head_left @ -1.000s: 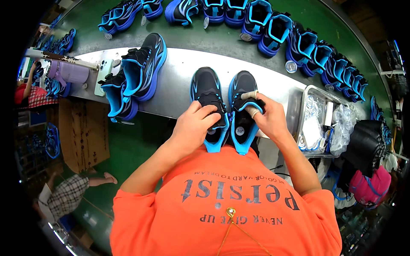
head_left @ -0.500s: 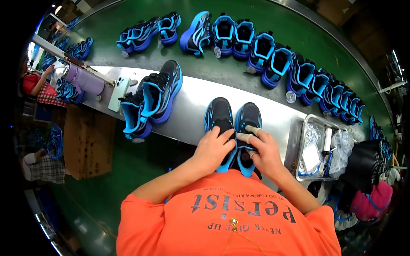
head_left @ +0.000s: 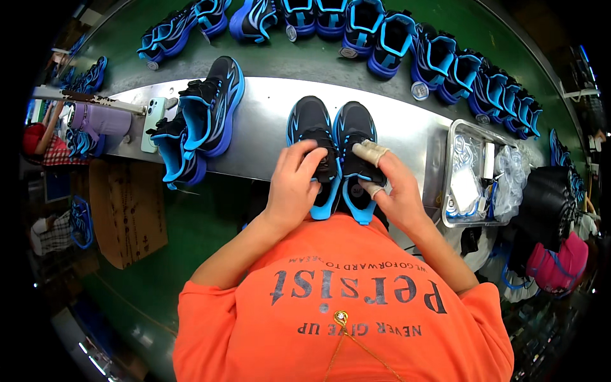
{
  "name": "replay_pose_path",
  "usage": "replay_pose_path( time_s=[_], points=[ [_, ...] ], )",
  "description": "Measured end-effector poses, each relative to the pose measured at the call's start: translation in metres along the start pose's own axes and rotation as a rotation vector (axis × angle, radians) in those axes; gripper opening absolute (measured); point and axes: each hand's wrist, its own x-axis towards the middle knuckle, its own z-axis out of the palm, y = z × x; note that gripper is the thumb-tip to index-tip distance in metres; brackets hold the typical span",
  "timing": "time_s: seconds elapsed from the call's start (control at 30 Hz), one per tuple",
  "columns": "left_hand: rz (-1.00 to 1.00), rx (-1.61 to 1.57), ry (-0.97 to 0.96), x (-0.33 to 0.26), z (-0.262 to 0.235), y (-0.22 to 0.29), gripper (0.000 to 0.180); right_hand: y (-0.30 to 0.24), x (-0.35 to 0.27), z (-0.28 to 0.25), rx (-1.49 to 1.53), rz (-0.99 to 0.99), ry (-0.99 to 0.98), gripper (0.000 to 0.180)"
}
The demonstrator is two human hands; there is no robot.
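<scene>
Two black and blue sneakers stand side by side on the bench's metal edge, toes pointing away from me. My left hand (head_left: 291,184) pinches the left sneaker (head_left: 310,114) around its tongue and collar, fingers curled. On the right sneaker (head_left: 355,120), my right hand (head_left: 396,186) grips the side of the opening between thumb and fingers. Pale covers wrap some right fingertips. The heels of both shoes rest close against my orange shirt (head_left: 344,267). Further left, another matching pair of sneakers (head_left: 219,105) sits on the metal strip (head_left: 264,137), one partly overlapping the other.
A curved row of similar sneakers (head_left: 389,48) lines the green table. To the right stands a metal tray (head_left: 449,172) with plastic bags and small parts, beside a pink bag (head_left: 559,266). Leftward are a phone (head_left: 153,124), a purple tumbler (head_left: 109,120) and a cardboard box (head_left: 127,210).
The whole scene has shifted upward in the view. My left fingers have gone from lying over the laces to curling at the tongue; my right fingers have drawn off toward the right sneaker's outer side.
</scene>
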Motion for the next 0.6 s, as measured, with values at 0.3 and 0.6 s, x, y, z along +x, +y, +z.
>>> replay_pose_path(
  time_s=[0.3,0.6],
  points=[
    [0.262,0.105,-0.366,0.011,-0.014,-0.002,0.044,0.021,-0.004,-0.020,-0.365,-0.143,-0.131,0.064],
    [0.273,0.198,-0.364,0.013,-0.010,0.007,0.040,0.004,-0.005,-0.011,-0.456,-0.229,-0.167,0.028]
  ],
)
